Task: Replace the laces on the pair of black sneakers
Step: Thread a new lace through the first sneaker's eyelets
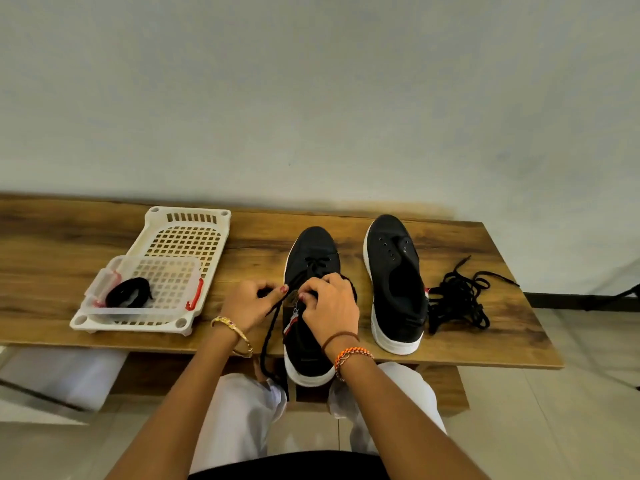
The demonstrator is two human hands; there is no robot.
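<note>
Two black sneakers with white soles stand on a wooden table. The left sneaker is partly laced near its toe, and its heel overhangs the table's front edge. My left hand pinches a black lace that trails down past the front edge. My right hand grips the lace at the eyelets over the tongue. The right sneaker has bare eyelets and no lace. A tangle of loose black laces lies just right of it.
A white perforated plastic tray lies at the left of the table. On it stands a clear container with a red clip, holding a coiled black lace. A plain wall rises behind the table. My knees are under the front edge.
</note>
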